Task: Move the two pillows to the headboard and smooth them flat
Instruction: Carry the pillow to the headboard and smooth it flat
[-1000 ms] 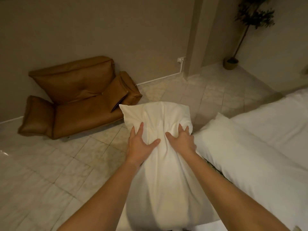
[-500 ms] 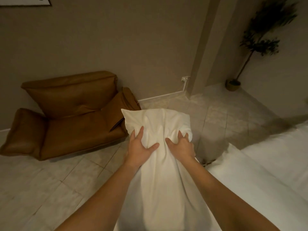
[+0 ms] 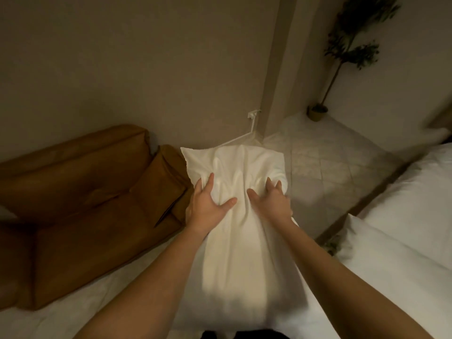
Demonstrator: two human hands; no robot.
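Head view, and the first pillow (image 3: pixel 239 241) is up off the bed, held out lengthwise in front of the person, its far end hanging above the tiled floor (image 3: pixel 330 167). The left hand (image 3: pixel 208 206) grips the left edge, thumb splayed across the front and fingers wrapped round the side. The right hand (image 3: pixel 271 204) bunches the cover on the other side, fingers curled into the fabric. Creases run down between the two grips. So this looks like the carry, with nothing placed yet. The second pillow (image 3: pixel 396 277) lies on the bed (image 3: pixel 420 192) to the right, well apart from both hands. A brown floor sofa (image 3: pixel 85 204) sits left, and a potted plant (image 3: pixel 318 111) stands in the far corner. The headboard isn't clearly in shot. To do this well, I'd say swing right, lay the pillow down square at the head end, then let go and sweep open palms outward from the middle to clear those creases.
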